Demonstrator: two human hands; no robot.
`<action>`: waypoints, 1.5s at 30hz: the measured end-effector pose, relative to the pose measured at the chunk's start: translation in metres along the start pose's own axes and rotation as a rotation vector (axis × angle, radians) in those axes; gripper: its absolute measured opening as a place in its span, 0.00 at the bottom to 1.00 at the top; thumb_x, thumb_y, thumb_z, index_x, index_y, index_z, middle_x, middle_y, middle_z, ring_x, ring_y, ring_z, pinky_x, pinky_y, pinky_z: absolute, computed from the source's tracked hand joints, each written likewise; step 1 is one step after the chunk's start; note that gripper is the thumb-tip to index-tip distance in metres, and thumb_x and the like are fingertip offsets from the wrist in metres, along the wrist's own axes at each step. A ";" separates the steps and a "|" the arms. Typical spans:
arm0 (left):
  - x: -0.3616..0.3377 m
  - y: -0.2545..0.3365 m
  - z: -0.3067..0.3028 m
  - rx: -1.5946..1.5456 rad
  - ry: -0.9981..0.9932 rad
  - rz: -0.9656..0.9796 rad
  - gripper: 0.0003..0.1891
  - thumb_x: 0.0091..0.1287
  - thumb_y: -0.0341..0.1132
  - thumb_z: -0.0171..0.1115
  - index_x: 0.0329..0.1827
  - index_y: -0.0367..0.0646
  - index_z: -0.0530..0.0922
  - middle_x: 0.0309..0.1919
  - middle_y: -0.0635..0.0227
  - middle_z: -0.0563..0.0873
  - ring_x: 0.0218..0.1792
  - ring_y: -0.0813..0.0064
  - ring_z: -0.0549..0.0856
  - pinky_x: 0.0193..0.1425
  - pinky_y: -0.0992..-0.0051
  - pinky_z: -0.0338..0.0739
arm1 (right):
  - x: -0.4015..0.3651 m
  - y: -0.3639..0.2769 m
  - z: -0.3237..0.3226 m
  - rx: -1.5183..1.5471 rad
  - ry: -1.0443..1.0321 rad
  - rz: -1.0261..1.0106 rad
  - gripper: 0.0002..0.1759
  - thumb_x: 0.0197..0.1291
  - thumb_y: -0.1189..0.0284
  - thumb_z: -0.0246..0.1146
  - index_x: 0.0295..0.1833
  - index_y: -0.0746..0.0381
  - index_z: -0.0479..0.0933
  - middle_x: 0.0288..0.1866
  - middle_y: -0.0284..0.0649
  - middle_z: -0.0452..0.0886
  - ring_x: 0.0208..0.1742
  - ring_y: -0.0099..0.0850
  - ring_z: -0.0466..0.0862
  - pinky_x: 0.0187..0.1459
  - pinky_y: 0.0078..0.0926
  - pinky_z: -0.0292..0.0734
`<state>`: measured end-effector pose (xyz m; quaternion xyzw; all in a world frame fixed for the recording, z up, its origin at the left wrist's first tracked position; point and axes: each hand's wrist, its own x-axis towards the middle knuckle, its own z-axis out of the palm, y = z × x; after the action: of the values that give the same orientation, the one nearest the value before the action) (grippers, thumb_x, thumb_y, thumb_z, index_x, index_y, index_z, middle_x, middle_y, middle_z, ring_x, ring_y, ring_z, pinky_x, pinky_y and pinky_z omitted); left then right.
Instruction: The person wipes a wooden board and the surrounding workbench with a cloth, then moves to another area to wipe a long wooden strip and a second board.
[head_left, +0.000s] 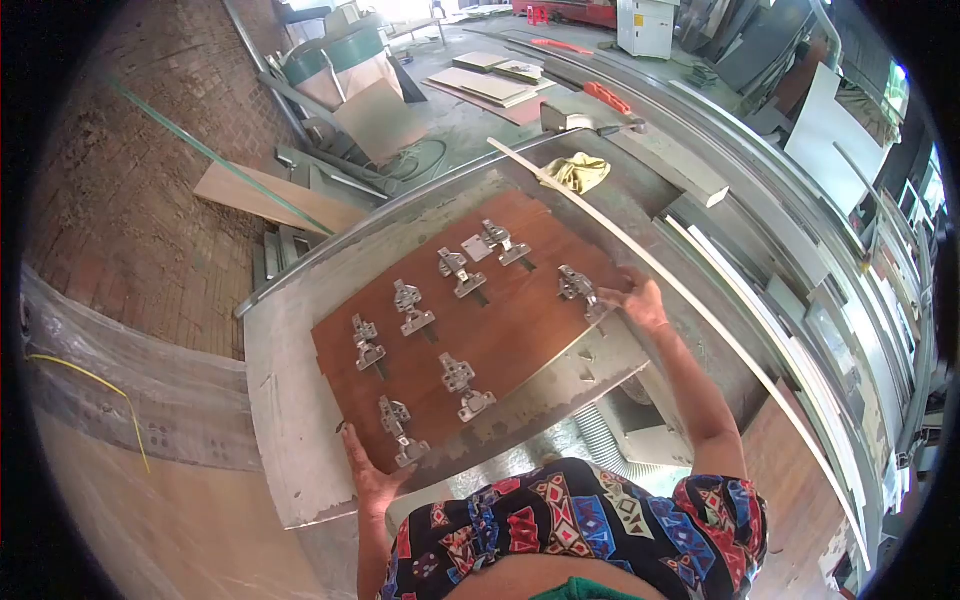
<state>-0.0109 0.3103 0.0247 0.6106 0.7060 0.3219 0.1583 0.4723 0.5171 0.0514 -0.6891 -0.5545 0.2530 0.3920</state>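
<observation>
A reddish-brown wooden board [500, 330] lies slanted on the worn worktable [290, 430]. Several metal cabinet hinges [461, 272] sit on it in two rows, beside short dark slots. Among the upper row is a small pale square plate [477, 247]. My left hand [372, 483] grips the board's lower left corner, close to a hinge [403, 430]. At the opposite end, my right hand [638, 302] holds the right edge, fingers bent over it beside another hinge [580, 290]. Parts of both hands' fingers are hidden by the board's edge.
A long pale strip [640, 250] runs diagonally past my right hand. Beyond the board are a yellow cloth [577, 173] and a hammer [620, 127]. Long metal profiles lie stacked at right. A ribbed hose [603, 440] shows below the table's near edge.
</observation>
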 end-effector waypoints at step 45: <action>0.000 -0.017 0.030 0.037 0.298 -0.164 0.59 0.38 0.56 0.75 0.71 0.39 0.51 0.65 0.47 0.62 0.66 0.51 0.62 0.69 0.61 0.58 | 0.333 -0.061 -0.037 0.252 0.370 -0.471 0.22 0.51 0.68 0.61 0.53 0.65 0.75 0.51 0.51 0.76 0.54 0.42 0.75 0.57 0.31 0.67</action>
<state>-0.0060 0.3175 -0.0085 0.4992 0.7750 0.3819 0.0661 0.5523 0.8325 0.1513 -0.5222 -0.5823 0.0924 0.6162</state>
